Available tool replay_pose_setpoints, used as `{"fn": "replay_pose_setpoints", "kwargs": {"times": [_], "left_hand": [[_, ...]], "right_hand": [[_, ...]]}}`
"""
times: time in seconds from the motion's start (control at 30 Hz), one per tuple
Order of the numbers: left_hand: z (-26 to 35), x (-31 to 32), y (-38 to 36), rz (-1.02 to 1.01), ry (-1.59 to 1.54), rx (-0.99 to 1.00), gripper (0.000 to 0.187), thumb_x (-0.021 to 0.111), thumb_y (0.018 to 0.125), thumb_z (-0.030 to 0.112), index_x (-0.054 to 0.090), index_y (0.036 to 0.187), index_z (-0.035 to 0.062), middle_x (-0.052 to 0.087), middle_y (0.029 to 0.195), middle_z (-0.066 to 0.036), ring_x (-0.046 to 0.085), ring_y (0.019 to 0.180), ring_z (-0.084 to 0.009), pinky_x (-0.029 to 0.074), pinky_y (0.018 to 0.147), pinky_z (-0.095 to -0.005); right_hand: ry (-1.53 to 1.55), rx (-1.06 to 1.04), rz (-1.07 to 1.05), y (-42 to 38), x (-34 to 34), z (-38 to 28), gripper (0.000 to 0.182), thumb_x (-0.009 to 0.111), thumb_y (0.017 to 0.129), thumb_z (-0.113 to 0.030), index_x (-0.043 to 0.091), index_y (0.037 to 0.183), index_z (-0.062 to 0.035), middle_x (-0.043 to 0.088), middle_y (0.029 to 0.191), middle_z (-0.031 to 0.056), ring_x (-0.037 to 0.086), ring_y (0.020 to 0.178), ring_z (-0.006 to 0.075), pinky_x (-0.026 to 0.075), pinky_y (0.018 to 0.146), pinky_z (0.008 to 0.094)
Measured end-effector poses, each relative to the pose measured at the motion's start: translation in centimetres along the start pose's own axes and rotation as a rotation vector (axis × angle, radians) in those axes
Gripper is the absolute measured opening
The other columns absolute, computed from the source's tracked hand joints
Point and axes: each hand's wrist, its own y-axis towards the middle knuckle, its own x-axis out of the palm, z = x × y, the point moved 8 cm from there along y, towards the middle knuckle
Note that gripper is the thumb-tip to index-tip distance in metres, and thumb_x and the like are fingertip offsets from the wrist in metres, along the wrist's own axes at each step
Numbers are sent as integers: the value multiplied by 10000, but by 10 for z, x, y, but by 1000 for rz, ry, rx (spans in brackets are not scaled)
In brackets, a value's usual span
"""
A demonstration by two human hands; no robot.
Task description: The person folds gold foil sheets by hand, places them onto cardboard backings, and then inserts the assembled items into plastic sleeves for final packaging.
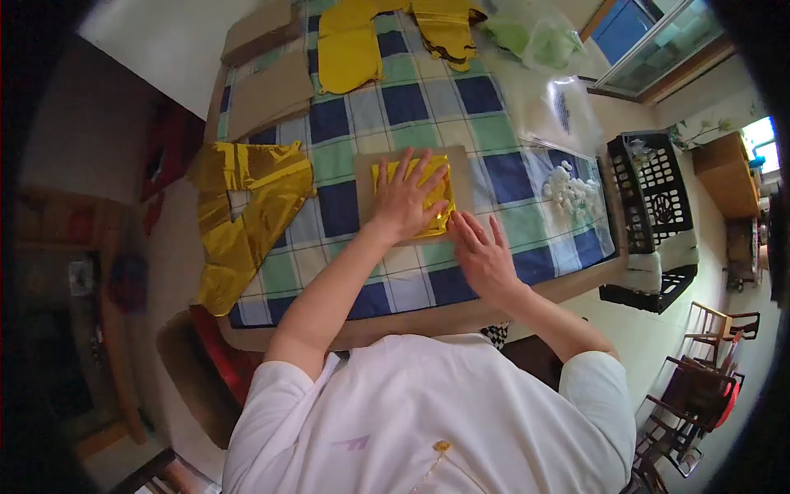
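Flatly, the left hand [401,200] spreads open on the folded gold foil [443,216], which lies on a cardboard piece [364,170] on the worktop [337,128]. Beside it, the right hand [484,257] is open, fingertips at the foil's lower right corner.

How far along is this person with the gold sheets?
Done: a gold square already lies compact on a cardboard sheet. In hand: the left hand presses flat on it, the right hand at its near corner. Possibly left: smoothing its wrinkles, and the big crumpled gold sheet at the left. I can't tell whether the gold pieces at the far side are finished.
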Motion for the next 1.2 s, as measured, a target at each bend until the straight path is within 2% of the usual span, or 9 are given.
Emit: {"fn": "replay_pose_setpoints", "kwargs": {"times": [0.17,0.27,0.37,0.47,0.57,0.67,0.87,1.17,1.2], "left_hand": [[-2,3,-1,-13,10,-2,669,517,839,581,358,1423,296,224,1529,-54,155,1416,-315,91,1085,-650],[0,0,2,-23,36,-4,695,502,817,634,367,1418,310,233,1527,-51,160,1415,-313,83,1086,-652],[2,-2,1,-22,40,-5,706,501,806,653,367,1416,323,230,1528,-50,163,1415,-312,77,1084,-653],[-2,1,1,-19,44,-2,710,496,807,658,354,1422,332,222,1531,-54,168,1413,-319,81,1084,-650],[-2,5,-1,-51,17,-9,720,499,810,654,335,1432,332,212,1533,-63,175,1409,-332,94,1084,-647],[-2,4,-1,-1,34,-6,708,506,813,642,348,1425,324,222,1527,-69,185,1404,-329,104,1075,-656],[-2,6,1,18,51,7,697,521,814,626,356,1418,321,237,1519,-51,196,1398,-314,112,1069,-661],[-1,6,1,-14,44,-7,683,527,813,610,377,1412,319,221,1531,-42,177,1408,-313,92,1083,-640],[-1,5,0,-26,42,-12,684,529,811,608,377,1412,317,219,1532,-44,174,1409,-315,92,1084,-639]], "right_hand": [[66,23,24,-7,0,4,538,564,844,-161,433,1351,-37,371,1437,95,291,1372,227,193,1111,526],[131,9,-19,-1,-5,10,461,576,843,-166,508,1280,-37,410,1406,99,316,1357,237,210,1102,528],[97,52,166,25,-24,20,372,586,828,-162,585,1176,-32,452,1368,104,350,1332,253,236,1092,529],[224,-57,119,40,-29,3,362,587,817,-152,595,1155,-25,475,1340,115,382,1304,272,257,1092,503],[315,-155,21,21,3,-26,404,583,805,-133,561,1195,-30,470,1344,125,398,1290,273,266,1098,476],[192,-114,130,5,2,-42,438,592,819,-163,528,1233,-37,467,1347,136,414,1280,278,264,1104,461],[232,-112,172,10,9,-80,487,606,838,-253,496,1267,-49,446,1344,204,389,1289,357,247,1110,475],[319,-237,127,34,15,-127,489,597,830,-269,488,1257,-56,448,1316,238,350,1295,392,220,1119,480],[406,-290,131,32,11,-130,465,600,830,-265,508,1238,-63,482,1283,227,393,1264,378,264,1095,464]]}}
